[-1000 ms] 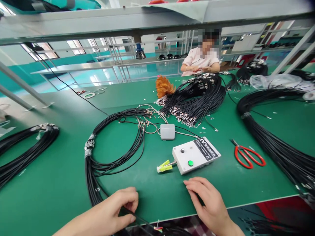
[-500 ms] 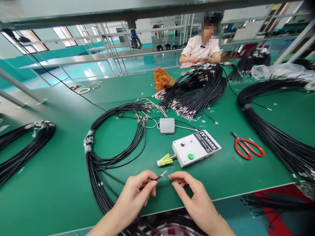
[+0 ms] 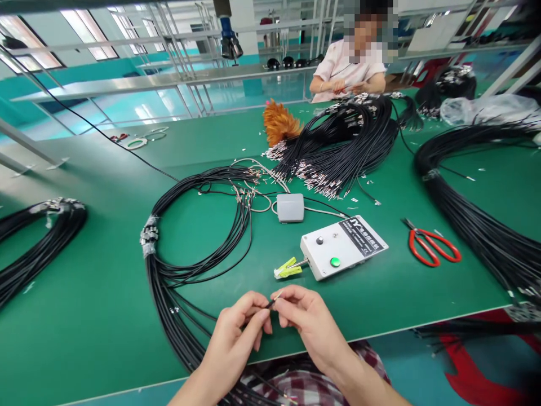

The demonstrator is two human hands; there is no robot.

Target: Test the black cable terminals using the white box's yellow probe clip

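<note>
Between thumb and fingers, my left hand [image 3: 243,324] pinches a black cable [image 3: 270,304] close to its stripped end. My right hand [image 3: 302,316] is closed on the thin bare wires [image 3: 278,295] at that end, its fingertips almost touching those of the left. Most of the wire tips are hidden by the fingers. Just beyond my hands lies a white box [image 3: 325,251] with a knob and a green button. A yellow-green clip [image 3: 288,269] sticks out from its left side. Left of my hands curves a bundle of black cables [image 3: 158,293], taped partway along.
Red-handled scissors [image 3: 433,248] lie right of the box, and a grey pedal-like block [image 3: 289,208] behind it. Large black cable bundles [image 3: 355,146] lie farther back and at the right [image 3: 456,203]. Across the green table [image 3: 97,270] sits a co-worker [image 3: 350,67].
My right hand has moved left to the cable end and closed on its wires. It was apart from them before. The whole view has shifted slightly.
</note>
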